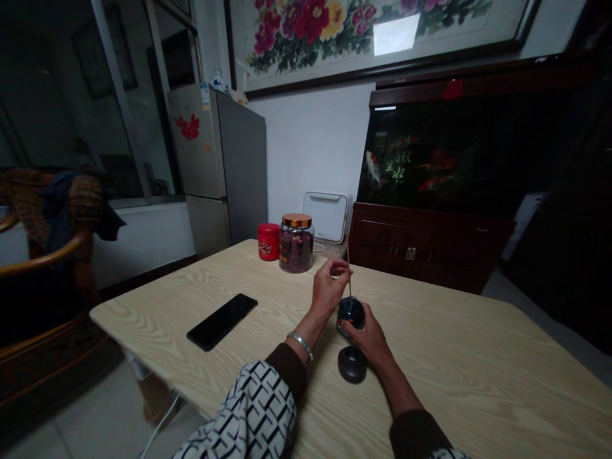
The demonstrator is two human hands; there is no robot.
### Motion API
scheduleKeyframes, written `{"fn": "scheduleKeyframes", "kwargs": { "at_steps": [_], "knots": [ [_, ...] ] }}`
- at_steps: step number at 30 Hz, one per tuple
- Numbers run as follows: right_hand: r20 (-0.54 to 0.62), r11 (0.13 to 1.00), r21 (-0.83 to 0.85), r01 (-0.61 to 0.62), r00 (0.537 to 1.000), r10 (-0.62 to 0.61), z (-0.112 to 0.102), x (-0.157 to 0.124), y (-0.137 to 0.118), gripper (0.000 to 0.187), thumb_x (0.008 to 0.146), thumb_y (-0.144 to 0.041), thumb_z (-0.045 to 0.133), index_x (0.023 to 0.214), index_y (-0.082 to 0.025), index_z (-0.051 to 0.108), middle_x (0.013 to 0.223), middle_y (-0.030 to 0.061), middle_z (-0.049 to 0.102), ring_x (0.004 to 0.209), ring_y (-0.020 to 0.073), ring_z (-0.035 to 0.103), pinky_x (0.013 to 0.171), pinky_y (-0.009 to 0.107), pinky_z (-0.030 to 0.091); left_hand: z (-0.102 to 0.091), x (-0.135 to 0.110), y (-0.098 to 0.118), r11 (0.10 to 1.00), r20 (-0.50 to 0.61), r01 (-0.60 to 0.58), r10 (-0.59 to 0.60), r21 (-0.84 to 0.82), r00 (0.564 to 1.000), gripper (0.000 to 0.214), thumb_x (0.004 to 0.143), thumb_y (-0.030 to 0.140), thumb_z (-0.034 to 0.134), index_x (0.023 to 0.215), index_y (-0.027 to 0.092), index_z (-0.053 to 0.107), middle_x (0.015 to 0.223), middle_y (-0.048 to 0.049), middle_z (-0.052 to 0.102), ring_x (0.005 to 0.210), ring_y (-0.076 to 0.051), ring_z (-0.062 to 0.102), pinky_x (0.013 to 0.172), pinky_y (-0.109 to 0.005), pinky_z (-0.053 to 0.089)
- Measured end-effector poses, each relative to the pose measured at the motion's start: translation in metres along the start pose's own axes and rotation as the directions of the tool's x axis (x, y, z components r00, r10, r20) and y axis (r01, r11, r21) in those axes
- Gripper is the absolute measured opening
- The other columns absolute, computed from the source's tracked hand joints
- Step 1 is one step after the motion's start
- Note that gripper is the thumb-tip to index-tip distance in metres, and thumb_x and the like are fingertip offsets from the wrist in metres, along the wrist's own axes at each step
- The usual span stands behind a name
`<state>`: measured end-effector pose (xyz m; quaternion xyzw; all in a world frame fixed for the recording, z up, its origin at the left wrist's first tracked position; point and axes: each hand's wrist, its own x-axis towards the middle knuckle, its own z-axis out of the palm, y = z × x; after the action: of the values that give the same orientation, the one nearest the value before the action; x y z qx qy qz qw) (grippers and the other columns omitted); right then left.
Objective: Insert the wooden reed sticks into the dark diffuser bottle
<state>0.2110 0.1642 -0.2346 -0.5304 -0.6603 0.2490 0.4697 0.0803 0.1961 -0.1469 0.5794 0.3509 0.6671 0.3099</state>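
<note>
Left hand: the left hand (329, 288), with a silver bangle (301, 345) on its wrist, is closed to a pinch around a thin wooden stick (349, 268), its other fingers curled.
Right hand: the right hand (368, 339) grips a dark glass bottle (350, 315), fingers wrapped around its side.
Stick and bottle: both are held up above the table at centre frame; the stick stands nearly upright, its lower end meeting the top of the bottle.
Nearby on table: a round black piece (352, 364), lid or base, cannot tell which, sits just below the bottle in the frame; a black smartphone (222, 322) lies face up to the left.
Far table edge: a red tin (268, 241) stands beside a glass jar (296, 243) with a copper-coloured lid, holding dark red contents.
Table: a pale wood-grain table (454, 357) fills the lower frame.
Behind: a white boxy device (325, 217) stands behind the jar; a steel refrigerator (220, 166) with a red flower sticker stands upper left of centre.
Upper right: an aquarium (454, 153) with red and white fish sits on a dark wood cabinet (430, 248).
Top: a framed peony painting (310, 38) hangs on the wall.
Left edge: a wooden chair (43, 255) holds draped cloth.
Writing: green characters on the aquarium glass are too blurred to read; the tin's and the refrigerator's labels are too small.
</note>
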Motion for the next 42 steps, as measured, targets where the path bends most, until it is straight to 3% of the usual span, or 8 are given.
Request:
{"fn": "scheduleKeyframes", "kwargs": {
  "at_steps": [18,22,25,28,30,32,36,42],
  "knots": [
    [0.015,0.999,-0.025,-0.028,1.000,0.028,-0.001,-0.001,-0.003,0.056,0.070,-0.045,0.068,0.119,-0.025,0.051,0.106,0.0038,0.066,0.094,0.0244,0.063,0.080,0.035,0.046,0.000,-0.021,-0.019,0.986,0.074,0.132,-0.139,0.099,0.987,0.021,0.071,0.008,0.062,0.092,0.014,0.061,0.080,-0.0048,0.069,0.076,-0.014,0.065,0.067,-0.022,0.050],
    [0.017,1.000,-0.022,-0.018,1.000,0.019,-0.001,-0.001,-0.003,0.055,0.069,-0.045,0.068,0.118,-0.025,0.052,0.104,0.0032,0.066,0.093,0.0243,0.063,0.081,0.036,0.046,-0.012,-0.026,-0.022,0.978,0.107,0.134,-0.152,0.159,0.983,0.031,0.072,0.006,0.058,0.102,0.015,0.061,0.085,-0.0052,0.070,0.078,-0.014,0.065,0.072,-0.023,0.050],
    [0.004,0.999,-0.033,-0.032,0.999,0.032,-0.001,-0.001,-0.003,0.055,0.069,-0.047,0.068,0.117,-0.025,0.053,0.102,0.0035,0.067,0.093,0.0245,0.063,0.082,0.036,0.046,-0.035,-0.030,-0.025,0.958,0.066,0.132,-0.154,0.255,0.986,0.030,0.074,0.008,0.056,0.103,0.016,0.061,0.087,-0.0052,0.070,0.079,-0.014,0.065,0.073,-0.023,0.049],
    [0.000,0.997,-0.050,-0.054,0.999,0.054,-0.001,-0.001,-0.005,0.058,0.069,-0.050,0.067,0.118,-0.024,0.053,0.102,0.0041,0.068,0.092,0.0249,0.063,0.082,0.037,0.046,-0.070,-0.036,-0.026,0.858,-0.092,0.202,-0.180,0.471,0.979,0.020,0.078,0.013,0.054,0.096,0.016,0.061,0.084,-0.0052,0.069,0.078,-0.015,0.063,0.071,-0.024,0.046],
    [0.011,0.997,-0.050,-0.056,0.998,0.056,-0.001,-0.002,-0.006,0.058,0.069,-0.051,0.067,0.119,-0.024,0.052,0.102,0.0041,0.068,0.093,0.0249,0.063,0.081,0.036,0.046,-0.092,-0.043,-0.026,0.708,-0.147,0.259,-0.216,0.657,0.965,0.016,0.078,0.016,0.054,0.091,0.018,0.061,0.085,-0.0051,0.068,0.079,-0.016,0.062,0.070,-0.026,0.043],
    [0.020,0.997,-0.050,-0.055,0.998,0.056,-0.001,-0.002,-0.006,0.058,0.070,-0.052,0.066,0.119,-0.025,0.052,0.103,0.0039,0.068,0.093,0.0251,0.063,0.081,0.036,0.046,-0.106,-0.050,-0.024,0.536,-0.114,0.272,-0.309,0.799,0.944,0.010,0.075,0.022,0.058,0.084,0.019,0.062,0.083,-0.0046,0.068,0.079,-0.018,0.061,0.067,-0.027,0.041],
    [0.019,0.998,-0.040,-0.051,0.998,0.052,-0.001,-0.001,-0.006,0.057,0.069,-0.052,0.068,0.116,-0.025,0.053,0.100,0.0037,0.068,0.091,0.0254,0.064,0.081,0.037,0.046,-0.108,-0.062,-0.022,0.334,-0.017,0.192,-0.464,0.923,0.886,0.020,0.067,0.034,0.067,0.081,0.021,0.063,0.087,-0.0059,0.069,0.082,-0.022,0.062,0.065,-0.028,0.040],
    [0.041,0.999,-0.034,-0.039,0.998,0.040,0.001,0.001,0.002,0.059,0.067,-0.048,0.070,0.118,-0.024,0.051,0.098,0.0036,0.068,0.089,0.0249,0.064,0.081,0.037,0.047,-0.099,-0.063,-0.025,0.263,0.002,0.141,-0.477,0.954,0.879,0.013,0.074,0.026,0.060,0.084,0.020,0.064,0.095,-0.0080,0.069,0.091,-0.024,0.063,0.070,-0.029,0.042]
  ]
}}
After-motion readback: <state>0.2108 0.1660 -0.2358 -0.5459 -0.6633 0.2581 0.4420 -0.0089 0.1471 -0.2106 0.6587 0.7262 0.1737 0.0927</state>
